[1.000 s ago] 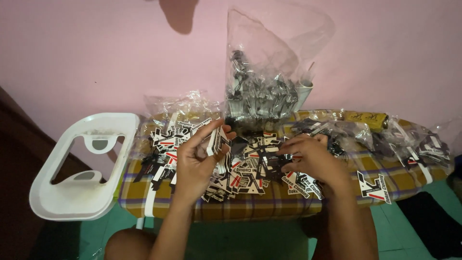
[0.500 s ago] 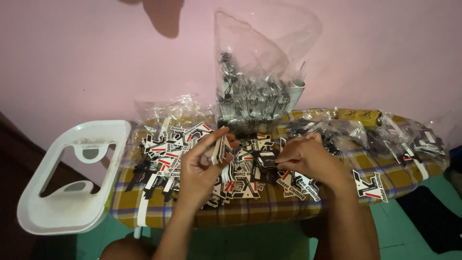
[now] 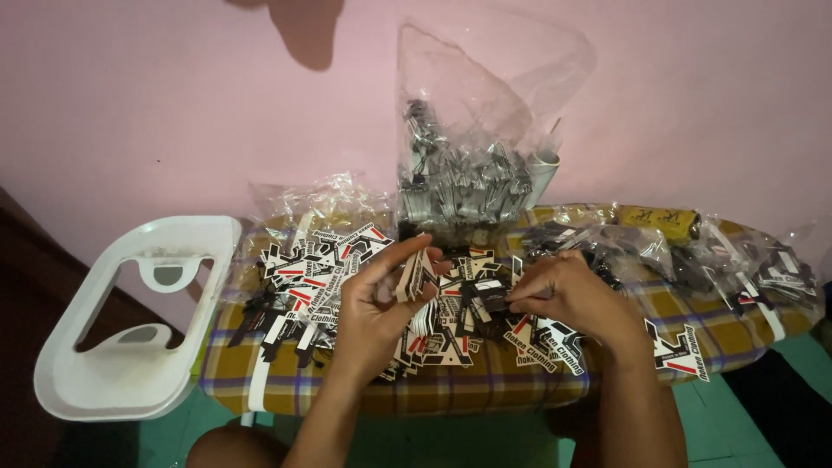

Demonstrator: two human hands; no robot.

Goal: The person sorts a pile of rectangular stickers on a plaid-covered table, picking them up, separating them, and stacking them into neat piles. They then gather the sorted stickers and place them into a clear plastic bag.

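Nearest the camera, two bare forearms rose from the bottom edge toward an ironing board [image 3: 520, 386] padded with a yellow-brown plaid cloth cover, crossed by pale and purple stripes. The left hand [image 3: 377, 308] was curled around a small stack of cardboard hang tags [image 3: 414, 276], stiff flat cards printed in black, white and red; the thumb lay stretched along the stack's top while the other fingers closed behind it, so the cards stood on edge in a firm grip. The right hand [image 3: 568, 295] hovered over the middle of the board with its fingertips pinched together on a small dark piece [image 3: 492, 301], too small to tell its kind; it sat right at the fingertips, just beside the held stack.

Beneath both hands a loose heap of tags [image 3: 321, 277] of the same angular cut spread over the board's middle and left half, overlapping at all angles, some with thin dark strings. One single tag [image 3: 676, 351] lay apart toward the right near edge.

At the board's left end a white plastic iron rest [image 3: 139, 321], smooth with rounded cut-outs, stuck out. Along the far edge stood crinkled clear plastic bags [image 3: 472, 165], the tallest holding dark glossy pieces and leaning against the pink wall [image 3: 130, 104]. More small bags [image 3: 745, 260] with dark contents lay at the right end.
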